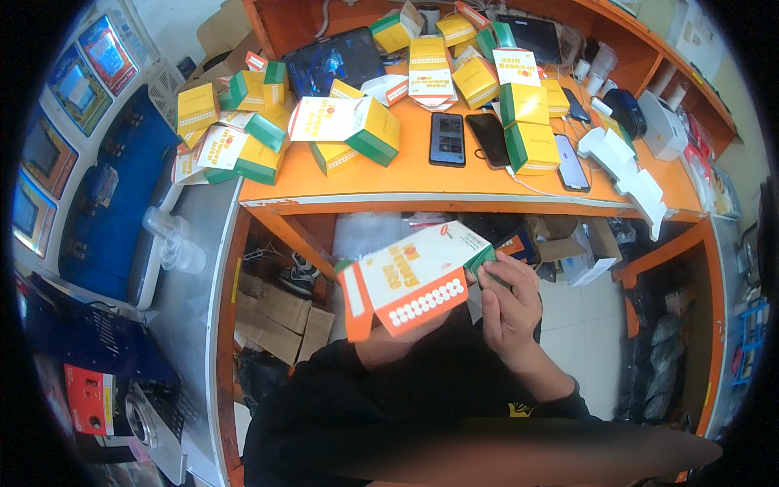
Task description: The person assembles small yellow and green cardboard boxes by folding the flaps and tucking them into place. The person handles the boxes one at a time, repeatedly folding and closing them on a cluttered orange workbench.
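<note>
Over my lap, below the table's front edge, is a folded carton with a white face, an orange side dotted with white circles, and green at its right end. My right hand pinches the green end flap between thumb and fingers. Behind the carton's lower side is my left hand; only its wrist and heel show, and its fingers are hidden. An orange and white flap stands out at the carton's left end.
Several similar yellow, green and white cartons crowd the orange table. Phones lie near its front edge, beside a white bent piece. A dark screen stands behind. Clear plastic cups sit on the metal counter at left.
</note>
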`<action>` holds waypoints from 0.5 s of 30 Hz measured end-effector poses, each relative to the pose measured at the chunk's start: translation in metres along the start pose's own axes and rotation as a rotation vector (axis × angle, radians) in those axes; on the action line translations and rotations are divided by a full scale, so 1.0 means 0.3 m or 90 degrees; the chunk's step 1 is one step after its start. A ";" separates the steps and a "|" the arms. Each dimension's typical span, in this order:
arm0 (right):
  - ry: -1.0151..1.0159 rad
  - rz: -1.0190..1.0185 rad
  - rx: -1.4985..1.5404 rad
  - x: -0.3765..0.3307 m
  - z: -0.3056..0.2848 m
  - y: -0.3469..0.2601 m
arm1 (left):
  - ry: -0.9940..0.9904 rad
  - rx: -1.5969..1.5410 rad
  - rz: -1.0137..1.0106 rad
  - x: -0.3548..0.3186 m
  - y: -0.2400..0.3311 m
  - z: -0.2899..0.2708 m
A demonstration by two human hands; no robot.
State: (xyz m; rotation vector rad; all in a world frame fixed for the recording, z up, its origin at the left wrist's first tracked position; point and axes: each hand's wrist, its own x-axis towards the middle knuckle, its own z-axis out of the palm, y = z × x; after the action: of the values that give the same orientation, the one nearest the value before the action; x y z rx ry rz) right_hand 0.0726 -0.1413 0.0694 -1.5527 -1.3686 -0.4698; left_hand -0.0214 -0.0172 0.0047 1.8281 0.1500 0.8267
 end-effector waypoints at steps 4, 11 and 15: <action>0.003 0.068 0.052 -0.007 0.001 0.006 | -0.007 -0.021 -0.008 -0.004 0.011 0.010; -0.115 0.098 -0.105 0.023 -0.017 -0.008 | -0.049 -0.091 -0.087 -0.003 0.011 0.038; -0.229 0.084 0.026 0.028 0.010 -0.031 | -0.147 -0.007 -0.010 -0.028 0.026 0.080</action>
State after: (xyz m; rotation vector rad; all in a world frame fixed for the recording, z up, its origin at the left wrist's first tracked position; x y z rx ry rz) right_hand 0.0657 -0.1354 0.0787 -1.7388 -1.5194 -0.0807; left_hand -0.0152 -0.0430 0.0030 1.8946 0.0114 0.5992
